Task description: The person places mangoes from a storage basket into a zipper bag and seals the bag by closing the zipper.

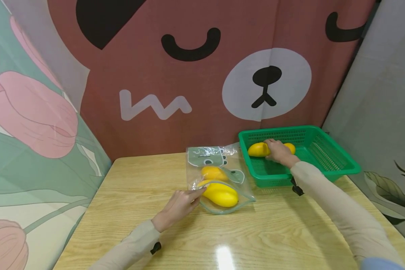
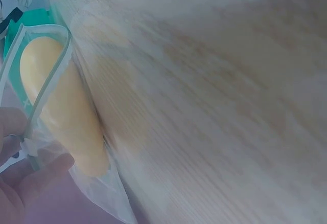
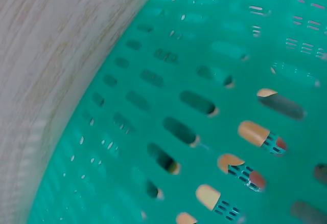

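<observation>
My left hand (image 1: 182,206) pinches the rim of a clear zip bag (image 1: 194,172) with a printed green cartoon. Two yellow mangoes lie in the bag: a front mango (image 1: 221,194) at its open mouth and a back mango (image 1: 214,173) deeper in. In the left wrist view, finger and thumb hold the bag's edge beside the mango (image 2: 76,111). My right hand (image 1: 279,152) reaches into a green basket (image 1: 337,161) and grips a mango (image 1: 290,147), partly hidden under the hand. Another mango (image 1: 256,150) lies just left of the fingers.
The basket's slotted wall (image 3: 127,132) fills the right wrist view, hiding the hand. Basket and bag stand side by side on a wooden table (image 1: 148,180). A brown bear-print cloth (image 1: 155,138) hangs behind, with printed cloths at both sides.
</observation>
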Motion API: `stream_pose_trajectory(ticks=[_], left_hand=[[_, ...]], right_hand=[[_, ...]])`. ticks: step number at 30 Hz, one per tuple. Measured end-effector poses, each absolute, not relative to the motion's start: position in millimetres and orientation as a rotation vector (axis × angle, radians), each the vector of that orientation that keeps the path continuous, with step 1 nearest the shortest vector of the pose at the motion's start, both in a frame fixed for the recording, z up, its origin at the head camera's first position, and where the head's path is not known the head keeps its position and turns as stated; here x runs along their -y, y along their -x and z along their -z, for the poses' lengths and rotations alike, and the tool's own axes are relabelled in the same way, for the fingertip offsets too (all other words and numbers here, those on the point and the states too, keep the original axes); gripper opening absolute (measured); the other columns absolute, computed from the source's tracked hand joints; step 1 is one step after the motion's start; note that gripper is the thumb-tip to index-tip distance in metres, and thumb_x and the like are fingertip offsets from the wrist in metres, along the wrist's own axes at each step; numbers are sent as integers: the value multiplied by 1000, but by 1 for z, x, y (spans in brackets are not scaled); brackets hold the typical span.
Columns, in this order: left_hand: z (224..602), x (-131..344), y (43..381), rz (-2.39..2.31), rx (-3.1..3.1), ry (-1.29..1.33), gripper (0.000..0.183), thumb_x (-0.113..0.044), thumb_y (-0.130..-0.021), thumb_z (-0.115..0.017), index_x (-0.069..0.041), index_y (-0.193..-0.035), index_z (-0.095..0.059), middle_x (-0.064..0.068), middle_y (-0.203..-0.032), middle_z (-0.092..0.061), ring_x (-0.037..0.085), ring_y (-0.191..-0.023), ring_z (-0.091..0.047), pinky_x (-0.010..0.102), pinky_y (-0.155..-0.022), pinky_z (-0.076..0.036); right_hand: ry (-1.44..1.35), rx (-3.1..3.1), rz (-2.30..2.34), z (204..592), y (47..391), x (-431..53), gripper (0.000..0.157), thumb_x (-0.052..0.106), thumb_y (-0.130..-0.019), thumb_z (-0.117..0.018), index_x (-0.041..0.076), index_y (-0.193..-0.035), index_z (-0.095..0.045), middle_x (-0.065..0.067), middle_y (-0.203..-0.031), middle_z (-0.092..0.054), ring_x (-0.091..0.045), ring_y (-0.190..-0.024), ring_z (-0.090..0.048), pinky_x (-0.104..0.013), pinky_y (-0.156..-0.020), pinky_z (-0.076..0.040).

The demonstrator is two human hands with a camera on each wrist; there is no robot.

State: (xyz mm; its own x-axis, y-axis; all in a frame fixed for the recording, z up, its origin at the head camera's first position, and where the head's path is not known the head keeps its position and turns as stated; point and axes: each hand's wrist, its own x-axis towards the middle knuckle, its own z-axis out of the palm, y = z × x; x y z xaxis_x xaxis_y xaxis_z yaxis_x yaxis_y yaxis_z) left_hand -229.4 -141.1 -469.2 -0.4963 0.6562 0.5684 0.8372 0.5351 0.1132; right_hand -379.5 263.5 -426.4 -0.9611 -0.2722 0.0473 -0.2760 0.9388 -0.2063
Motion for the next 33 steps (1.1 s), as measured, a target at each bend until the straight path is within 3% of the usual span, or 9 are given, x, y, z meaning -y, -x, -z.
stream_pose_trajectory(ticks=[6, 13, 20, 28, 33], left_hand=[[470, 141, 230, 529, 2306, 1220, 44, 5, -84, -73, -2, -126, -67, 1, -71, -69, -3, -48, -20, 9, -41, -19], [470, 141, 230, 530, 2319, 1216, 44, 6, -84, -72, -2, -127, -67, 2, -74, -71, -3, -48, -22, 8, -42, -20], [470, 142, 229, 524, 2321, 1213, 43, 6, -84, -72, -3, -126, -67, 1, -73, -70, -3, -47, -21, 8, -41, -19], [470, 143, 229, 522, 2323, 1212, 44, 5, -84, -73, -3, -127, -67, 2, -78, -72, -2, -48, -25, 8, -42, -21], [471, 143, 229, 519, 2316, 1212, 43, 4, -85, -73, -3, -127, -67, 2, -77, -72, -2, -48, -25, 8, -42, -21]], right_hand=[[-449, 3097, -319, 425, 378, -266, 70, 10, -88, -75, -10, -144, -37, -35, -148, -32, -53, -122, -42, -60, -92, -45], [-444, 3102, -310, 424, 378, -264, 70, 11, -89, -75, -10, -144, -38, -35, -140, -43, -52, -119, -45, -59, -90, -46], [-432, 3090, -239, 429, 381, -267, 69, 13, -89, -75, -12, -142, -39, -34, -135, -43, -50, -115, -46, -59, -88, -46], [-429, 3061, -193, 430, 382, -264, 45, 13, -94, -68, -12, -129, -55, -29, -121, -46, -43, -101, -46, -53, -77, -48], [-443, 3043, -220, 431, 381, -263, 40, 12, -93, -70, -12, -122, -55, -28, -116, -50, -41, -98, -50, -52, -81, -48]])
